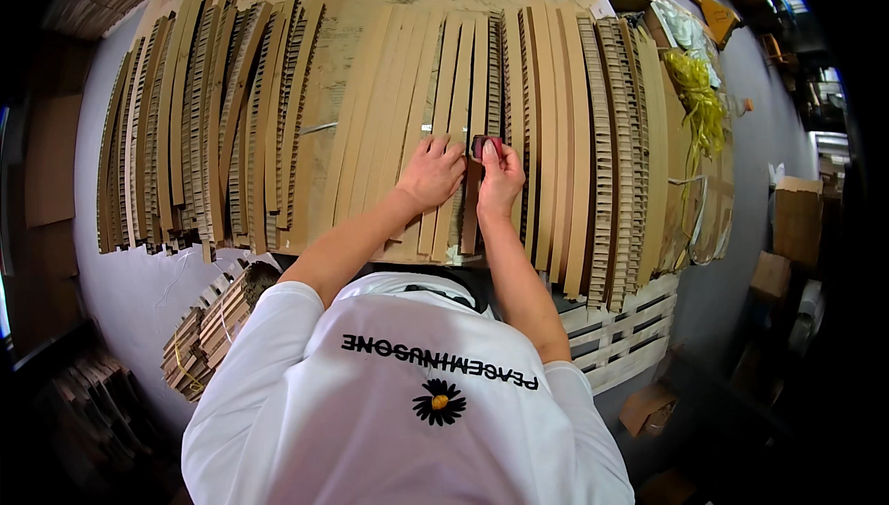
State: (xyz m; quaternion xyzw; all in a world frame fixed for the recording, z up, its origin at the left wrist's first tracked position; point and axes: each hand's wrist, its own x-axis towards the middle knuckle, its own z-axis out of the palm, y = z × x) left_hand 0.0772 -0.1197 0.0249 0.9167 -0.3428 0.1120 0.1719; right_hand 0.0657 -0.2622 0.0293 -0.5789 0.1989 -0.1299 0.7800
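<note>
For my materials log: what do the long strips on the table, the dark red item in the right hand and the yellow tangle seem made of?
Long strips: probably cardboard, matte brown; some show ladder-like cells.
Dark red item, in the right hand: possibly plastic, somewhat shiny, but partly covered, so uncertain.
Yellow tangle: likely thin plastic, given its bright, stringy look.

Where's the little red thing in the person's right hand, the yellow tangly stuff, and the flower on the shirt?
Little red thing (481, 146): head view, on its left part.
Yellow tangle (695, 98): head view, around its middle.
Flower (439, 403): head view, on its yellow centre.
</note>
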